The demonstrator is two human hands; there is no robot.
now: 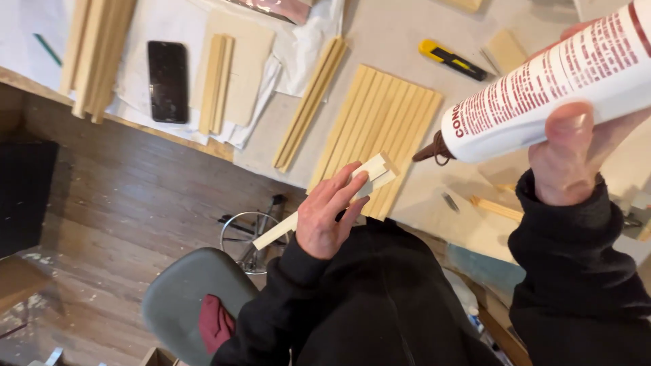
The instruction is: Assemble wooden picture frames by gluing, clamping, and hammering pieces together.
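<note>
Pale wood strip [319, 203], smooth adhesive tube [563, 81].

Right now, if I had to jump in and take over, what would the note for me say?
Left hand: holds a pale wood strip, one end raised toward the nozzle.
Right hand: grips a white adhesive tube, its brown nozzle pointing at the strip, not touching it.
On the table: a panel of strips laid side by side, loose strips, a yellow utility knife.
Done: the panel is laid out.
Left: no glue shows on the held strip.
</note>
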